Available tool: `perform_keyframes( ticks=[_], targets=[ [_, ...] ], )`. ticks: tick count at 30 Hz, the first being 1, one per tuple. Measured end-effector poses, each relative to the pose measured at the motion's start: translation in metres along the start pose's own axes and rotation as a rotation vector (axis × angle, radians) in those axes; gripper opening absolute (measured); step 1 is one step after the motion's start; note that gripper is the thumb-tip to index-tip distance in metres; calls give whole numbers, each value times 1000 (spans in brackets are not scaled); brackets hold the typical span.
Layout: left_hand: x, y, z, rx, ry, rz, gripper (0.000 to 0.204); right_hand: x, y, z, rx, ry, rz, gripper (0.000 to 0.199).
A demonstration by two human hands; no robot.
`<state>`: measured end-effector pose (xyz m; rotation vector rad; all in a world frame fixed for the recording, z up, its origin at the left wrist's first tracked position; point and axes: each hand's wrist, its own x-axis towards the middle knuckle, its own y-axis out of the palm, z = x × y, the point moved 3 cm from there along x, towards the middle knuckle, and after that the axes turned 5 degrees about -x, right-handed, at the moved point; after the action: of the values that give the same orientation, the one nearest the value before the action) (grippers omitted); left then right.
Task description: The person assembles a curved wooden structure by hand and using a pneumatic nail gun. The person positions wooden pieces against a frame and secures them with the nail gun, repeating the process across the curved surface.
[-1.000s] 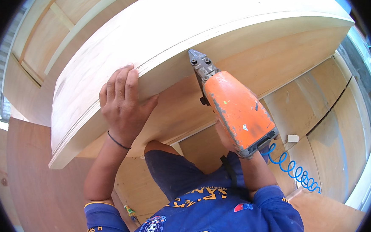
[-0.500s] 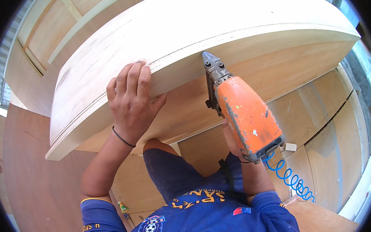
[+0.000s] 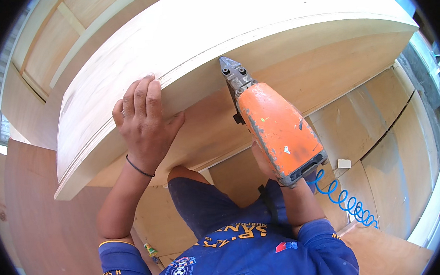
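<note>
My left hand (image 3: 143, 110) grips the edge of a large pale wooden panel (image 3: 133, 66), its fingers laid over the top face and its thumb lower, by the edge strip. An orange, scuffed pneumatic nail gun (image 3: 281, 131) is in my right hand (image 3: 264, 163), which is mostly hidden under the tool's body. The gun's grey metal nose is at the panel's near edge, to the right of my left hand; I cannot tell whether it touches the wood. From the gun's rear end runs a coiled blue air hose (image 3: 344, 200).
Plywood sheets (image 3: 378, 182) form the surface below, with a dark gap between them at right. On it lies a small pale block (image 3: 344, 164). A reddish-brown board (image 3: 29, 201) is at left, and a framed wooden piece (image 3: 49, 41) stands behind the panel. A small green-yellow tube (image 3: 150, 250) lies near my left elbow.
The nail gun's nose has shifted a little left along the panel's edge, nearer my left hand. The whole view has turned slightly. My left hand keeps its hold.
</note>
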<state>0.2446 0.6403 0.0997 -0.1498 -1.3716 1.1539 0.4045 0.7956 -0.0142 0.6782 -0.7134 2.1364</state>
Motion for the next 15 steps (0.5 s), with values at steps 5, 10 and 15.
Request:
perform_keyframes(
  ticks=[5,10,15],
  targets=[
    [3,-1,-3,12,9,9,77,-1,-4,3,-61,-20,37,58],
    [0,1,1,-1,25,-25,77,2,-6,9,-98,-75,63,61],
    [0,2,1,10,19,-15,76,2,-8,12,17,5,96,55]
  ],
)
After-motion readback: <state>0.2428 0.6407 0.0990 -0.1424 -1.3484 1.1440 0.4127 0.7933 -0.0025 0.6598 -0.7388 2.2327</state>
